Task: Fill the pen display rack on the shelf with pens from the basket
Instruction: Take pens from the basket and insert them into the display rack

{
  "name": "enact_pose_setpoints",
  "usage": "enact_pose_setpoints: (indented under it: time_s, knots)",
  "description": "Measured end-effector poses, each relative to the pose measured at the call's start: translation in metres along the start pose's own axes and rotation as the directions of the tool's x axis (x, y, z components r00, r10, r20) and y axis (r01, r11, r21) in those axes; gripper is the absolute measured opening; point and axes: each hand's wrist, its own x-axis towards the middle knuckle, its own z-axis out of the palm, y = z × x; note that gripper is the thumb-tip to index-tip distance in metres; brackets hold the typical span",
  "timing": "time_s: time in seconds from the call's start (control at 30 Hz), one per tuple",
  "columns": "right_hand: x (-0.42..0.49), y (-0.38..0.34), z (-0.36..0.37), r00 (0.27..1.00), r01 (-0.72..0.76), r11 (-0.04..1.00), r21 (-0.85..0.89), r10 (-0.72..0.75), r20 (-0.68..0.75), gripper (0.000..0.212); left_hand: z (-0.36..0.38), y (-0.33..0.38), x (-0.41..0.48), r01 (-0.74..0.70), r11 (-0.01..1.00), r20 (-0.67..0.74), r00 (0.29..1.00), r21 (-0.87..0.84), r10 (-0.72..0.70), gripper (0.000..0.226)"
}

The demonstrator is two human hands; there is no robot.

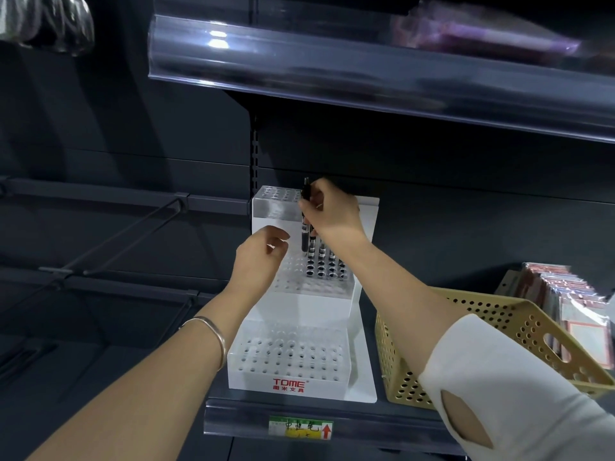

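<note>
Holding a black pen (305, 224) upright over the rack (293, 294).
My right hand (327, 212) pinches it; left hand (263, 252) hovers loosely curled, empty.

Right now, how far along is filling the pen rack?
Early on. Done: a small block of pens stands in the right part of the rack's middle tier. In hand: the right hand holds a pen upright over that block; the left hand hovers beside it, holding nothing. Left: the rest of the middle tier, plus the top and bottom tiers, which look empty.
</note>
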Motion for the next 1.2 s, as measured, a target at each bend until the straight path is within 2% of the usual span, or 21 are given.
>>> enact_pose_setpoints:
  time_s: [0.1,0.23,0.37,0.53,0.63,0.7,0.77,0.83,0.93,1.03,1.2]
  knots:
    - [0.003,-0.001,0.001,1.0,0.004,0.998,-0.065,-0.004,-0.01,0.015,0.003,0.003,0.004,0.005,1.0,0.004,1.0,0.007,-0.005,0.026]
    - [0.005,-0.002,-0.001,0.998,0.065,0.969,-0.237,-0.06,0.029,0.02,0.01,0.009,0.015,0.04,0.999,-0.032,0.999,0.012,-0.04,0.029]
    - [0.008,-0.002,-0.005,0.997,0.065,0.973,-0.22,-0.053,0.06,0.02,0.024,0.011,0.022,0.029,1.0,-0.032,0.999,0.007,-0.029,0.01]
    - [0.008,0.007,-0.008,0.994,0.109,0.905,-0.412,-0.09,0.066,0.027,0.031,0.011,0.025,0.089,0.992,-0.029,0.996,0.084,-0.087,0.021]
    - [0.014,0.012,-0.006,0.995,0.095,0.923,-0.372,-0.084,0.046,0.025,0.031,0.011,0.027,0.124,0.964,0.014,0.991,0.237,-0.131,0.027]
    - [0.018,0.014,-0.004,0.996,0.087,0.934,-0.347,-0.07,0.061,0.028,0.032,0.008,0.028,0.119,0.955,0.023,0.991,0.272,-0.13,0.028]
    - [0.021,0.017,-0.001,0.995,0.09,0.916,-0.392,-0.068,0.07,0.027,0.033,0.005,0.026,0.115,0.947,0.036,0.991,0.299,-0.131,0.026]
    - [0.023,0.019,0.0,0.996,0.068,0.908,-0.413,-0.042,0.073,0.025,0.033,0.005,0.024,0.096,0.954,0.02,0.994,0.283,-0.106,0.025]
    - [0.024,0.022,0.0,0.998,0.016,0.936,-0.353,0.004,0.056,0.02,0.033,0.01,0.024,0.079,0.96,-0.027,0.997,0.267,-0.074,0.024]
    - [0.026,0.026,-0.001,1.0,-0.023,0.942,-0.334,0.026,0.005,0.021,0.034,0.012,0.026,0.11,0.958,-0.028,0.994,0.264,-0.106,0.022]
    - [0.027,0.03,0.003,1.0,-0.022,0.947,-0.321,0.026,0.008,0.022,0.032,0.006,0.024,0.114,0.966,-0.022,0.993,0.233,-0.112,0.019]
